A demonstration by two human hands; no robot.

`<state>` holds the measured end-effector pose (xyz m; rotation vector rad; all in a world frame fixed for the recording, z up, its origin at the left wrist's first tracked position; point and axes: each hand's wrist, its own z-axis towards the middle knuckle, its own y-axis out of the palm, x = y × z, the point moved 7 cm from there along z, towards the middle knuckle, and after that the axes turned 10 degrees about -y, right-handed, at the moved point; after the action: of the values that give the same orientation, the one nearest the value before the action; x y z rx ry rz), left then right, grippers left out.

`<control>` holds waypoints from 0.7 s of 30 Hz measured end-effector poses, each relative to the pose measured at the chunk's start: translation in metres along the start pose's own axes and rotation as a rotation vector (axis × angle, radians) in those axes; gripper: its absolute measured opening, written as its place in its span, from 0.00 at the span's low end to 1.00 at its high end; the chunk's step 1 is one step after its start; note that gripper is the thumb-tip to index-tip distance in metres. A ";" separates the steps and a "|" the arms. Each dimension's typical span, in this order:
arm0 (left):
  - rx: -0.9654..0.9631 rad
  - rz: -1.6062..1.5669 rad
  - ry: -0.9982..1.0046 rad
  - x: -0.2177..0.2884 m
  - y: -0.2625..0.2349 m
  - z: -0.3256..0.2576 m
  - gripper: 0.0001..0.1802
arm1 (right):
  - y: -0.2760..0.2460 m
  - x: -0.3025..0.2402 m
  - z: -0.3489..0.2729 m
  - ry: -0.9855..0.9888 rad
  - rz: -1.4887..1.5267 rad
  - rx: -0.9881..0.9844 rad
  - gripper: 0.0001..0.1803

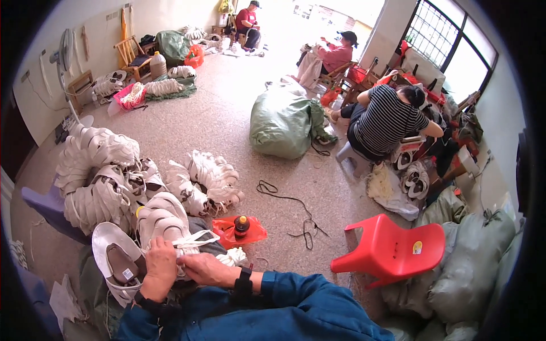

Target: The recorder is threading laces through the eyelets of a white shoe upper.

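Note:
A nested stack of white shoe uppers lies in front of me at the lower left. My left hand is closed over its near end, fingers curled on the white material. Close beside it, my right hand is closed with thumb and fingers pinched together; what lies between them is too small to make out. White straps stick out just above the right hand. To the left of my left hand rests a white shoe with a brown insole and a small pale label.
More stacked uppers lie at left. A dark bottle stands on a red plastic bag. A red stool and grey sacks are at right. A person in stripes sits beyond, near a green sack.

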<state>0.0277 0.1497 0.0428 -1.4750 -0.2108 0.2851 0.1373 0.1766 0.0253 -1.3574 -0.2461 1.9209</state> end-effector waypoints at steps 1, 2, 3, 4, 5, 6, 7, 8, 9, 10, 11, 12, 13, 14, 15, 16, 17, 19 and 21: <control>0.000 -0.032 0.005 -0.001 -0.002 -0.001 0.10 | -0.010 0.000 0.004 0.007 -0.034 0.118 0.12; 0.001 -0.029 0.004 -0.004 -0.002 -0.002 0.10 | -0.015 -0.002 0.009 -0.019 -0.072 0.170 0.13; -0.018 -0.057 -0.013 -0.009 0.000 -0.004 0.09 | -0.015 0.000 0.014 -0.019 -0.073 0.173 0.13; -0.038 -0.084 -0.030 -0.014 0.001 -0.004 0.09 | -0.010 0.005 0.018 0.025 -0.121 0.090 0.12; -0.037 -0.082 -0.028 -0.018 -0.001 -0.004 0.09 | -0.005 0.010 0.023 0.070 -0.169 0.006 0.11; -0.026 -0.154 -0.009 -0.020 -0.007 -0.004 0.08 | -0.003 0.012 0.028 0.070 -0.169 0.007 0.11; -0.016 -0.226 0.010 -0.022 -0.010 -0.003 0.07 | 0.002 0.017 0.032 0.112 -0.207 -0.053 0.11; -0.015 -0.226 0.012 -0.027 -0.009 -0.001 0.07 | 0.007 0.022 0.036 0.154 -0.245 -0.113 0.11; 0.016 -0.375 -0.008 -0.034 -0.013 -0.001 0.07 | 0.010 0.022 0.040 0.157 -0.244 -0.113 0.11; 0.048 -0.526 -0.027 -0.039 -0.016 -0.002 0.06 | 0.011 0.021 0.045 0.144 -0.283 -0.083 0.12; 0.045 -0.528 -0.025 -0.039 -0.016 -0.004 0.06 | 0.011 0.020 0.048 0.133 -0.323 -0.054 0.13; 0.020 -0.607 -0.078 -0.042 -0.021 -0.004 0.06 | 0.011 0.018 0.054 0.106 -0.354 -0.025 0.13; -0.005 -0.686 -0.131 -0.046 -0.023 -0.004 0.06 | 0.014 0.020 0.056 0.110 -0.347 -0.031 0.13; -0.014 -0.688 -0.138 -0.048 -0.023 -0.004 0.06 | 0.017 0.022 0.058 0.116 -0.366 -0.054 0.13; -0.025 -0.737 -0.145 -0.050 -0.023 -0.005 0.06 | 0.021 0.024 0.057 0.120 -0.392 -0.074 0.12; -0.037 -0.788 -0.154 -0.051 -0.023 -0.006 0.05 | 0.023 0.024 0.057 0.090 -0.429 -0.064 0.11; -0.044 -0.791 -0.161 -0.051 -0.023 -0.009 0.05 | 0.027 0.027 0.054 0.093 -0.423 -0.071 0.11; -0.022 -0.836 -0.248 -0.053 -0.026 -0.012 0.06 | 0.023 0.022 0.057 0.041 -0.390 -0.009 0.10; -0.009 -0.820 -0.284 -0.057 -0.022 -0.011 0.07 | 0.020 0.007 0.056 0.049 -0.253 -0.160 0.09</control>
<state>-0.0214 0.1198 0.0659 -1.2378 -1.0113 -0.1780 0.0780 0.1817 0.0328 -1.4014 -0.5321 1.6843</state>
